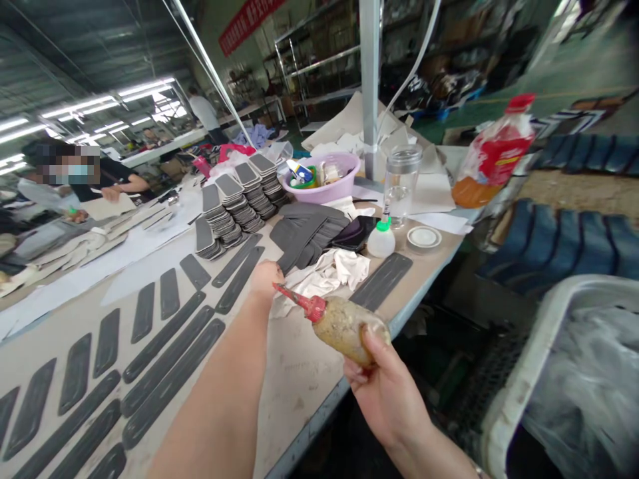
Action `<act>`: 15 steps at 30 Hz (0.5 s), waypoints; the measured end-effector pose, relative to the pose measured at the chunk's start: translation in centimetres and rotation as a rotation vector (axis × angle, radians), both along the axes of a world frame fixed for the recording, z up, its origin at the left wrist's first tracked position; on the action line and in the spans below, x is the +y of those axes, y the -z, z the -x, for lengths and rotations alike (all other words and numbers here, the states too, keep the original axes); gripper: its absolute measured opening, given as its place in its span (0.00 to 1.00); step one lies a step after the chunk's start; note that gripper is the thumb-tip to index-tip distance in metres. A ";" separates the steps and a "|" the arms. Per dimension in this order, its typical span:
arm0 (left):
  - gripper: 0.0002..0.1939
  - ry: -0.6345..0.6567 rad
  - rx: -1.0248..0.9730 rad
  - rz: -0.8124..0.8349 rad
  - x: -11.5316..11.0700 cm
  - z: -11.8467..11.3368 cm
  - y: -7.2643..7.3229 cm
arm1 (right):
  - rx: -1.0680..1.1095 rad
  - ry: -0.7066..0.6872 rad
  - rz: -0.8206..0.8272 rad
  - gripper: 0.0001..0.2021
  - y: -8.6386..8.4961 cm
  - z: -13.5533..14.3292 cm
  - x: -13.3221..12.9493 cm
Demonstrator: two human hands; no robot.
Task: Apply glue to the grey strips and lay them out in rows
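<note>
My right hand (382, 386) is wrapped round the lower end of a yellowish, stained squeeze bottle (344, 331). Its red nozzle points left and slightly up, towards my left wrist. Out over the table, my left hand (267, 274) is closed at the near end of a dark grey strip (312, 241), its fingertips mostly hidden. That strip lies across a fanned pile of similar dark grey pieces (294, 223). Rows of rounded dark strips (172, 372) and shorter pieces (143, 313) are laid out on the table to the left. A crumpled white cloth (324, 276) lies beside the pile.
Stacked grey pieces (239, 209) and a purple basin (324, 191) stand behind. A white bottle with green cap (382, 241), a clear jar (402, 179) and a red-labelled jug (499, 153) are near the right edge. A bin (509, 372) stands right; a co-worker (110, 179) sits left.
</note>
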State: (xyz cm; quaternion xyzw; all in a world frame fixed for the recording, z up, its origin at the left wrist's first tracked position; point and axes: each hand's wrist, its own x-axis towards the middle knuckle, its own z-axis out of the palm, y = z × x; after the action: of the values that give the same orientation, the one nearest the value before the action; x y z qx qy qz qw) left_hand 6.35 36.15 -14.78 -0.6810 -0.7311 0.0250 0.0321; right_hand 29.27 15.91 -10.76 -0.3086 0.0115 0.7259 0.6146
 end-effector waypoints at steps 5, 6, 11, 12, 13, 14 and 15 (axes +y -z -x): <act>0.16 -0.032 -0.021 -0.063 -1.4 -1.0 -1.0 | -0.006 0.010 -0.039 0.17 0.4 0.3 -0.3; 0.16 -0.041 -0.030 -0.083 -1.8 -0.9 -1.4 | -0.006 0.012 -0.042 0.17 0.5 0.2 -0.3; 0.14 -0.051 -0.056 -0.152 -7.8 0.8 -4.0 | -0.011 0.009 -0.078 0.18 0.7 -0.2 -0.1; 0.13 -0.036 -0.056 -0.156 -10.0 1.4 -4.5 | -0.018 0.003 -0.090 0.18 0.7 -0.2 -0.1; 0.12 -0.018 -0.052 -0.159 -12.6 2.0 -4.9 | -0.029 -0.006 -0.103 0.18 0.7 -0.2 -0.2; 0.11 0.006 -0.046 -0.167 -15.5 2.7 -5.2 | -0.045 -0.015 -0.116 0.19 0.6 -0.2 -0.4; 0.11 0.028 -0.034 -0.170 -18.5 3.3 -5.3 | -0.068 -0.026 -0.128 0.20 0.5 -0.2 -0.5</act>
State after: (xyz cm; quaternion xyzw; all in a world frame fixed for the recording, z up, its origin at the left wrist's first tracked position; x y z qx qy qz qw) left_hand 3.06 17.66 -9.52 -0.6863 -0.7215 -0.0493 0.0778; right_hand 29.42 15.39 -11.27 -0.2933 -0.0597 0.7220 0.6238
